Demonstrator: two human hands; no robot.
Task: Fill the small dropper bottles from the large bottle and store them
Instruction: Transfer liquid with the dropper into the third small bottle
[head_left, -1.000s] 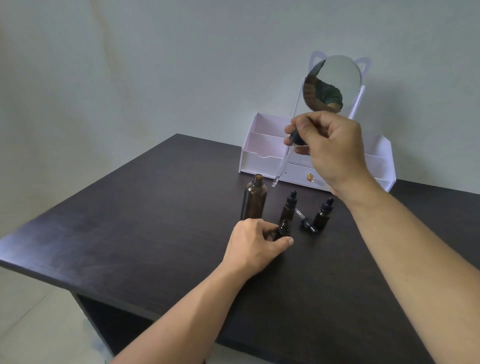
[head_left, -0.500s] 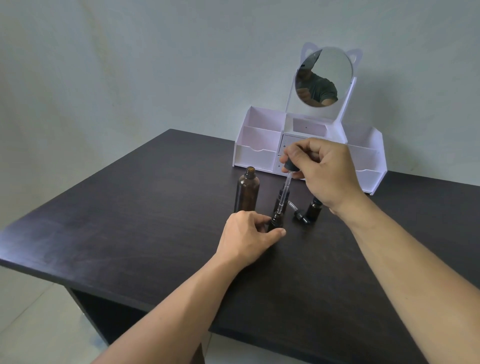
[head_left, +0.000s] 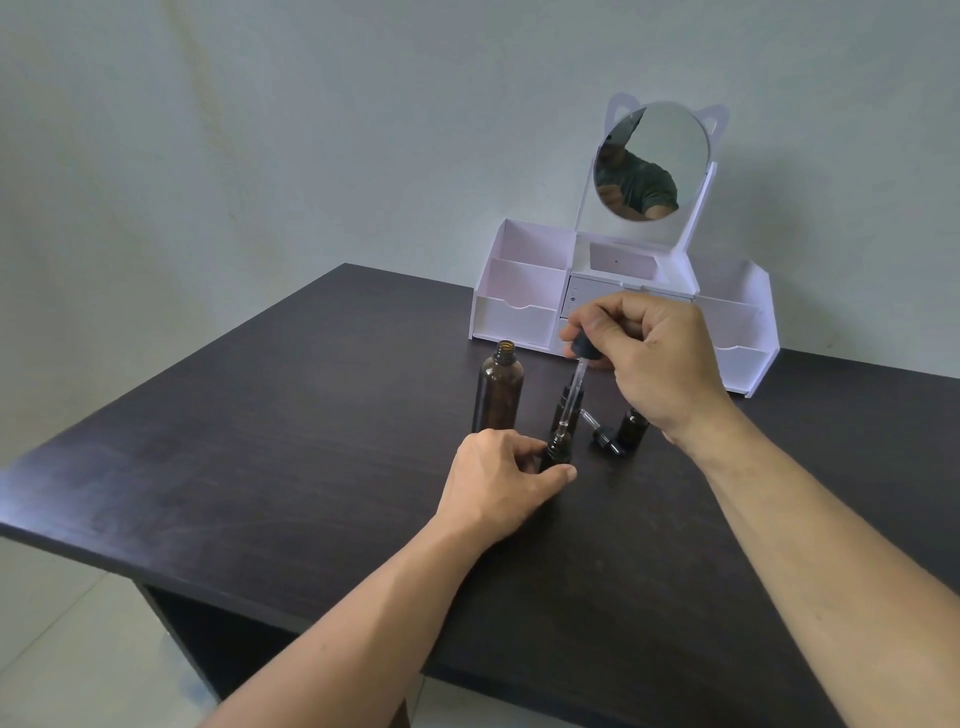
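The large amber bottle (head_left: 500, 387) stands uncapped on the dark table (head_left: 291, 447). My left hand (head_left: 501, 480) grips a small open dropper bottle (head_left: 557, 452) upright on the table. My right hand (head_left: 652, 358) pinches the black bulb of a glass dropper (head_left: 573, 392), whose tip points down into that bottle's mouth. A second small bottle (head_left: 567, 402) stands just behind, partly hidden by the pipette. A third small bottle (head_left: 632, 428) stands to the right, under my right wrist. A loose dropper cap (head_left: 602, 434) lies beside it.
A white organiser (head_left: 519, 306) with open compartments and small drawers stands at the table's back. An oval mirror (head_left: 652, 161) with cat ears rises from it. The table's near edge runs below my forearms.
My right hand has come down from in front of the organiser, bringing the dropper's tip to the small bottle's mouth. My left hand has kept its hold on that bottle.
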